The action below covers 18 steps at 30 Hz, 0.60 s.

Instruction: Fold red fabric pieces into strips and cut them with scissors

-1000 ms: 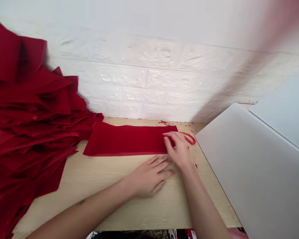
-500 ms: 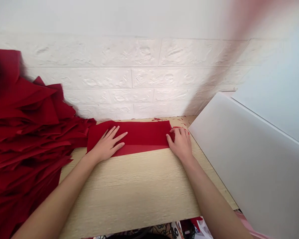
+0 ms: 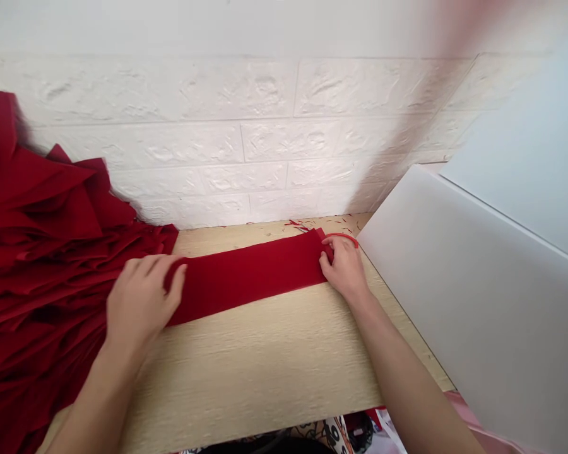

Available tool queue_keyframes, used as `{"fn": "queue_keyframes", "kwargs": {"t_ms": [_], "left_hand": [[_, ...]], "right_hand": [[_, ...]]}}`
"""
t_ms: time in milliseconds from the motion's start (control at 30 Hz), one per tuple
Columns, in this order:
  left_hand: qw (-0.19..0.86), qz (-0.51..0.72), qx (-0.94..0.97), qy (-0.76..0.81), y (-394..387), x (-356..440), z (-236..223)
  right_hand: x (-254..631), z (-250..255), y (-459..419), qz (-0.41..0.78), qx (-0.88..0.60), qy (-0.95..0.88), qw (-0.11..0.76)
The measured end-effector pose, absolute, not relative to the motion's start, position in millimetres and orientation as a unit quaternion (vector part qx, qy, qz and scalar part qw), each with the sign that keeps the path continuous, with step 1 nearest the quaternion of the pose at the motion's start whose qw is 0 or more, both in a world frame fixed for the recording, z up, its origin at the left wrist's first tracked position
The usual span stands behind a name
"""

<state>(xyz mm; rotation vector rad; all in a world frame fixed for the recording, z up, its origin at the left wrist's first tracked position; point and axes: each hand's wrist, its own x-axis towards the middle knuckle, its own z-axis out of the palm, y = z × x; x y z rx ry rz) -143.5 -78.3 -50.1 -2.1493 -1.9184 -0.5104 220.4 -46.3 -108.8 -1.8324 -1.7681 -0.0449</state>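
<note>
A folded strip of red fabric (image 3: 250, 274) lies slantwise across the wooden table. My left hand (image 3: 144, 296) is at its left end, slightly blurred, with thumb and fingers curled around the cloth. At the other end, my right hand (image 3: 346, 268) has its fingers bent and closed on the fabric's edge. Beside the right fingers, between them and the wall, shows the orange-red handle loop of what look like scissors (image 3: 349, 237); the rest is mostly hidden behind the cloth and hand.
A big heap of red fabric pieces (image 3: 42, 271) covers the left side. White brick-patterned wall (image 3: 199, 145) closes off the back, with red scraps (image 3: 293, 222) along its foot. A white panel (image 3: 483, 271) slants along the right. The wooden tabletop (image 3: 260, 359) ends near me above patterned cloth.
My left hand has gone from lying flat on the fabric to its left end, moving left and nearer. The strip's left end has swung toward me. My right hand stays at the right end.
</note>
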Motion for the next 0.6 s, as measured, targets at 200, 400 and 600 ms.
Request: {"fn": "queue_keyframes", "kwargs": {"t_ms": [200, 400, 600], "left_hand": [[-0.003, -0.064, -0.599, -0.799, -98, -159, -63], [-0.042, -0.101, -0.586, -0.803, -84, -161, -72], [-0.127, -0.195, -0.538, -0.810, -88, -156, -71]], "right_hand": [[217, -106, -47, -0.015, -0.690, -0.670, 0.273], [217, -105, -50, -0.012, -0.699, -0.662, 0.270], [215, -107, -48, -0.001, -0.729, -0.632, 0.262]]}}
